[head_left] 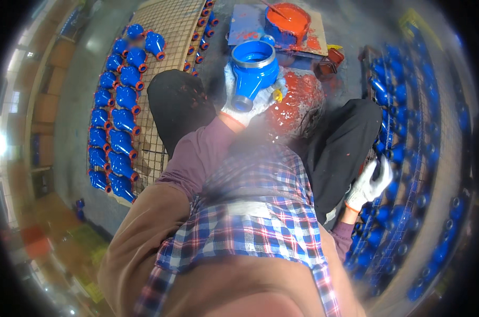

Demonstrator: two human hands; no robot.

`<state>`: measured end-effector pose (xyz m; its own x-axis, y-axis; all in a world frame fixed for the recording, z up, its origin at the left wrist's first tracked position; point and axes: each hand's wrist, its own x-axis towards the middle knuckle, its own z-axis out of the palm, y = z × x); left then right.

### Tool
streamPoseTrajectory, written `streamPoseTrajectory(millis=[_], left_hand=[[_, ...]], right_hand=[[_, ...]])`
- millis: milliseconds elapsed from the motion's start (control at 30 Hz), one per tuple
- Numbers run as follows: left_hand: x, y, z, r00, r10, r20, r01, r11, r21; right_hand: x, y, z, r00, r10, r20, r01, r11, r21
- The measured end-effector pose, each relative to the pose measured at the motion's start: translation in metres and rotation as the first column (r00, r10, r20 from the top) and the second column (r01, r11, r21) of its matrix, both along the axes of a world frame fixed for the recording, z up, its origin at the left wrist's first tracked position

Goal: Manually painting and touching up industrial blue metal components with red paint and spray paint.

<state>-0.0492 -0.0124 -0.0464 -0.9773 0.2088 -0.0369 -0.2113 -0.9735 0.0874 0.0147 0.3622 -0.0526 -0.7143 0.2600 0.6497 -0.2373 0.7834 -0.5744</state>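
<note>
My left hand (pixel 230 105), in a white glove, holds up a blue pipe-fitting body (pixel 255 79) from below and its left side. The fitting has a wide round mouth with a bare metal rim at the top, and a narrower bare end points toward me. A small yellow spot (pixel 277 95) shows beside the gloved fingertips; I cannot tell what it is. Out to the right, past my knee, my gloved right hand (pixel 370 185) is open, thumb and fingers apart, beside many similar blue fittings (pixel 395 153). Nothing shows between its fingers.
Ahead stands a bucket of orange-red paint (pixel 288 24) with a stick in it, on a paint-spattered board (pixel 244 26). Below it is a red-smeared rounded mass (pixel 297 103). A wire-mesh rack (pixel 160 68) at left bears rows of red-ended blue fittings (pixel 124 121).
</note>
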Motion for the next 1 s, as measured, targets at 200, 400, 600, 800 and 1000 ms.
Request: streamPoseTrajectory(millis=[200, 400, 600, 800, 1000], left_hand=[[-0.002, 0.006, 0.000, 0.977, -0.046, -0.209, 0.050, 0.999, 0.013], [0.013, 0.017, 0.008, 0.991, 0.012, -0.131, -0.024, 0.995, -0.093], [-0.003, -0.039, 0.048, 0.984, -0.045, 0.174, 0.073, 0.985, -0.156], [-0.044, -0.088, 0.049, 0.993, -0.002, 0.119, 0.057, 0.884, -0.463], [-0.026, -0.099, 0.023, 0.958, 0.047, 0.284, 0.052, 0.942, -0.330]], right_hand=[[-0.043, -0.151, 0.068, 0.679, 0.732, 0.051, -0.731, 0.681, -0.032], [-0.065, -0.179, 0.055, 0.713, 0.697, 0.073, -0.681, 0.664, 0.309], [-0.099, -0.147, 0.067, 0.773, 0.612, -0.165, -0.631, 0.719, -0.290], [-0.216, -0.161, 0.041, 0.788, 0.606, 0.110, -0.339, 0.576, -0.744], [-0.306, -0.198, 0.007, 0.852, 0.495, 0.170, -0.381, 0.810, -0.447]])
